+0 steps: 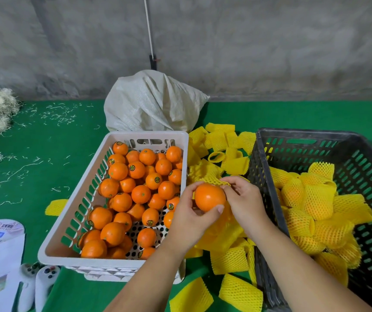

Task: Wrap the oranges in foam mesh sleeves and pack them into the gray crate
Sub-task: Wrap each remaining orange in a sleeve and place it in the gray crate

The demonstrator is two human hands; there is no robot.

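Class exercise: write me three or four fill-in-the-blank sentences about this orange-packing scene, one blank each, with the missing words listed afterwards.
1. The left hand grips a bare ____.
2. The right hand pinches a yellow foam mesh sleeve just ____ that fruit.
3. The unwrapped oranges lie in the ____ crate.
4. The wrapped oranges lie in the ____ crate.

Missing words: orange; behind; white; gray
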